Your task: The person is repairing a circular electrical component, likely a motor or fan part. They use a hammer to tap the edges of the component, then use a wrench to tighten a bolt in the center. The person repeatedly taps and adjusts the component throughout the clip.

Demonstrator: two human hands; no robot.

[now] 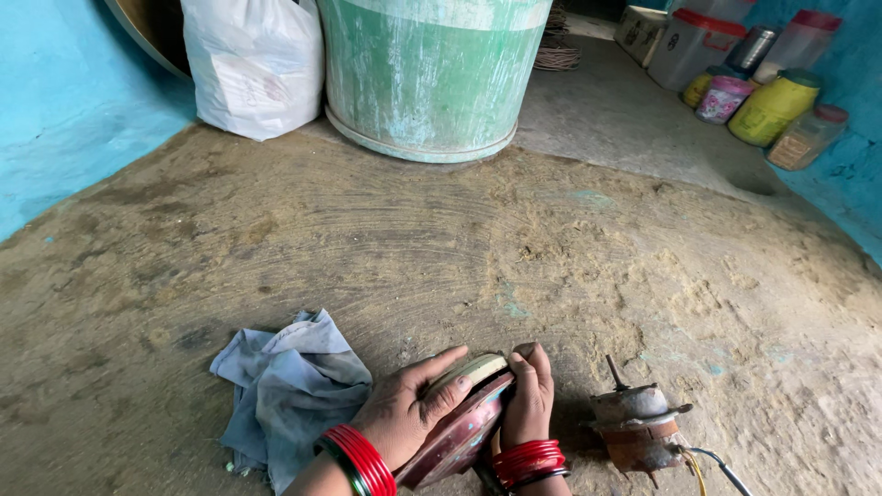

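A round, reddish metal cover (459, 427) with a pale rim sits tilted on the earthen floor (441, 248) at the bottom of the view, held between both hands. The left hand (409, 409) lies over its upper face, fingers pressed together and the thumb hooked across the pale edge. The right hand (528, 395) grips the opposite edge, fingers closed along the rim. Red bangles (363, 459) circle both wrists. Just left of the left hand lies a crumpled grey-blue cloth (289, 386). Near the right hand stands a rusty small motor (638, 422) with a shaft pointing up and wires trailing away. Well beyond stand a green drum (427, 73), a white sack (253, 60) and plastic jars (772, 106).
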